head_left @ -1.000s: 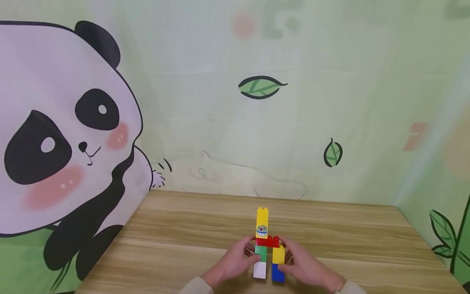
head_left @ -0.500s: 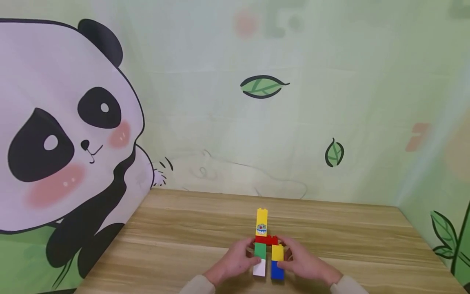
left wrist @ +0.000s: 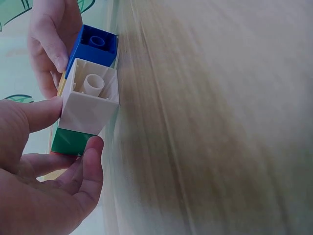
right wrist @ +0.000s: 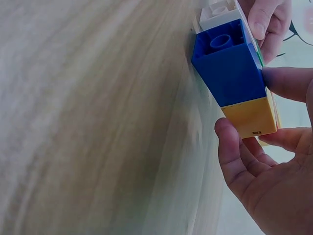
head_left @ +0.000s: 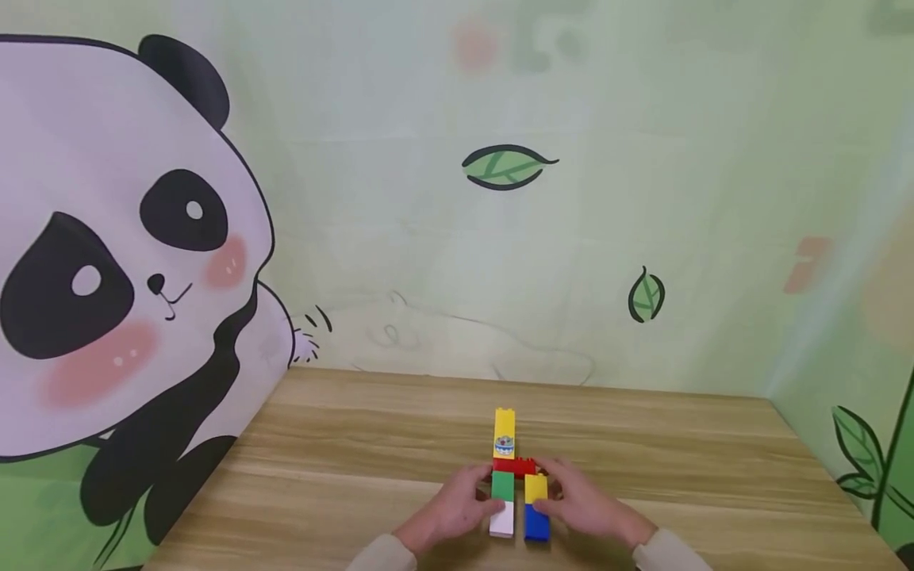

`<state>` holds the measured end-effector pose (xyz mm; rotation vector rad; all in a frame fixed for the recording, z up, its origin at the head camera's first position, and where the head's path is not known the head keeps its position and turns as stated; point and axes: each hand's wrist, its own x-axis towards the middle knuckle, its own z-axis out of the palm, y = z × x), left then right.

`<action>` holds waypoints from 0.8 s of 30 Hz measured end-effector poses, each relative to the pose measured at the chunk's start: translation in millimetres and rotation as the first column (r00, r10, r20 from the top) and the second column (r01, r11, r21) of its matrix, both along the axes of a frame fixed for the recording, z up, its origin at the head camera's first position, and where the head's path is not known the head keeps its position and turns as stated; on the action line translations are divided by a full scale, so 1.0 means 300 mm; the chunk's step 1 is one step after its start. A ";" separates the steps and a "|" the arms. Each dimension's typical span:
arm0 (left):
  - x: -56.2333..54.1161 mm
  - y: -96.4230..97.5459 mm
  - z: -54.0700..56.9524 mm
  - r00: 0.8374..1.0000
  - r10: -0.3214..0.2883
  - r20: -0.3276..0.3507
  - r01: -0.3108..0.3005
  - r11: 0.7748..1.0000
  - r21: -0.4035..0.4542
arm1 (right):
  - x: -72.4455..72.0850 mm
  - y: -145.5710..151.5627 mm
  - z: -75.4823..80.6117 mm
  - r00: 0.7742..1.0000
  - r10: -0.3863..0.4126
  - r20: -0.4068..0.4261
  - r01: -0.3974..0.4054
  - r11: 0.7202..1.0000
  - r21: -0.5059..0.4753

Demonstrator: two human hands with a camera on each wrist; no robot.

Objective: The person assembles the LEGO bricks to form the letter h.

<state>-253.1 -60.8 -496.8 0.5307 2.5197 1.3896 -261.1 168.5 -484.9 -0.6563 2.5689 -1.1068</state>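
My two hands hold a joined build of toy building blocks low over the table. Its left leg is a white block [left wrist: 85, 112] and a green block [head_left: 502, 486]; its right leg is a blue block [right wrist: 230, 73] below a yellow block [head_left: 536, 488]. A red block [head_left: 514, 466] bridges both legs, with a tall yellow block [head_left: 504, 427] bearing a bowl picture on its left end. My left hand [head_left: 457, 506] grips the white and green leg, thumb against the white block. On the other leg, my right hand [head_left: 589, 505] pinches the blue and yellow blocks. Hollow undersides face the wrist cameras.
The wood-grain table [head_left: 343, 444] reaches back to a pale green cloth backdrop [head_left: 400, 198]. A large printed panda [head_left: 236, 333] covers the left side, and printed leaves [head_left: 508, 168] dot the cloth.
In the head view the build and both hands have shifted slightly left, and the build looks a little shorter from top to bottom. Both hands keep their grip.
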 end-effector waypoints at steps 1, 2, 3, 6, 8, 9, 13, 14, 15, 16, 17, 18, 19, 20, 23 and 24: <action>-0.002 -0.001 0.001 1.000 0.002 0.003 -0.002 1.000 0.000 | -0.002 -0.001 -0.001 1.000 -0.003 -0.004 0.003 1.000 0.006; -0.004 -0.001 0.001 1.000 0.004 0.008 -0.004 1.000 0.001 | -0.003 -0.002 -0.001 1.000 -0.005 -0.008 0.005 1.000 0.011; -0.006 -0.002 0.001 1.000 0.006 0.015 -0.006 1.000 0.002 | -0.005 -0.003 -0.001 1.000 -0.005 -0.008 0.005 1.000 0.013; -0.010 -0.003 0.000 1.000 0.008 0.028 -0.008 1.000 0.007 | -0.008 -0.006 0.001 1.000 -0.002 -0.009 0.002 1.000 0.021; -0.014 -0.003 0.000 0.999 0.009 0.033 -0.009 1.000 0.007 | -0.010 -0.007 0.004 1.000 0.002 -0.011 -0.001 1.000 0.026; -0.014 -0.003 0.000 0.999 0.010 0.031 -0.010 1.000 0.008 | -0.011 -0.009 0.006 1.000 0.005 -0.015 -0.004 0.999 0.033; -0.015 0.005 0.000 0.999 0.014 0.036 -0.014 1.000 0.008 | -0.008 -0.008 0.006 1.000 0.003 -0.024 -0.002 0.999 0.041; -0.016 0.006 0.000 0.999 0.014 0.036 -0.015 1.000 0.008 | -0.008 -0.009 0.006 1.000 0.002 -0.026 -0.001 0.999 0.040; -0.015 0.008 0.000 0.999 0.014 0.030 -0.014 1.000 0.013 | -0.008 -0.008 0.006 1.000 0.003 -0.026 -0.002 0.999 0.035; -0.015 0.009 -0.001 1.000 0.014 0.027 -0.014 1.000 0.015 | -0.009 -0.006 0.006 1.000 0.004 -0.022 -0.003 1.000 0.029; -0.016 0.010 -0.002 1.000 0.012 0.024 -0.013 1.000 0.018 | -0.010 -0.004 0.005 1.000 0.006 -0.018 -0.006 1.000 0.023; -0.015 0.012 -0.003 1.000 0.011 0.019 -0.012 1.000 0.021 | -0.010 -0.002 0.004 1.000 0.010 -0.014 -0.009 1.000 0.016; -0.015 0.012 -0.005 1.000 0.011 0.021 -0.011 1.000 0.023 | -0.010 0.000 0.002 1.000 0.018 -0.016 -0.018 1.000 0.013; -0.013 0.012 -0.006 1.000 0.009 0.025 -0.010 1.000 0.029 | -0.010 0.001 0.001 1.000 0.023 -0.014 -0.023 1.000 0.012; -0.011 0.013 -0.008 0.999 0.006 0.037 -0.008 0.999 0.039 | -0.006 0.006 -0.003 0.999 0.037 -0.002 -0.037 0.999 0.005; -0.011 0.013 -0.009 0.999 0.004 0.040 -0.006 0.999 0.040 | -0.005 0.007 -0.005 0.999 0.040 -0.004 -0.040 0.999 0.009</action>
